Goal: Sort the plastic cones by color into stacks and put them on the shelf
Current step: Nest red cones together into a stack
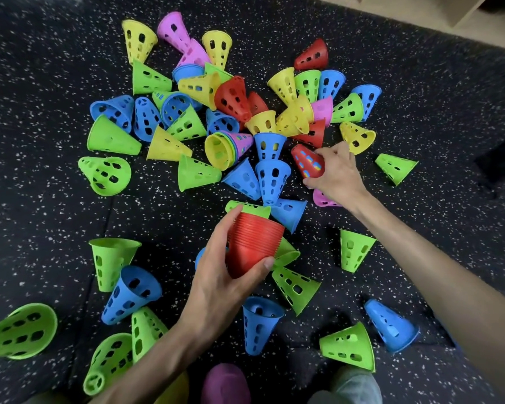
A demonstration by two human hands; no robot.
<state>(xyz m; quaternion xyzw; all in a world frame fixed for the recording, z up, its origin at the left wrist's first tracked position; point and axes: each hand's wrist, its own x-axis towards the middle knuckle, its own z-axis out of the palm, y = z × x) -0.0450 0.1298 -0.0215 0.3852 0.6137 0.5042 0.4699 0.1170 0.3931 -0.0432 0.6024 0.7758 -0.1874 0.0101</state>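
Many perforated plastic cones in red, blue, green, yellow and pink lie scattered on the dark speckled floor [56, 217]. My left hand [231, 275] grips a nested stack of red cones [254, 243] held above the floor at the centre. Further right, my right hand [337, 173] grips a single red cone [305, 163] that has other colours showing through its holes. Loose red cones [233, 97] remain in the pile behind, and another red cone [312, 55] lies apart at the back.
Green cones [356, 253] and blue cones [131, 293] lie all around the hands. A pink cone [322, 199] sits under my right wrist. A light wooden shelf unit [464, 10] shows at the top right corner. My knees are at the bottom edge.
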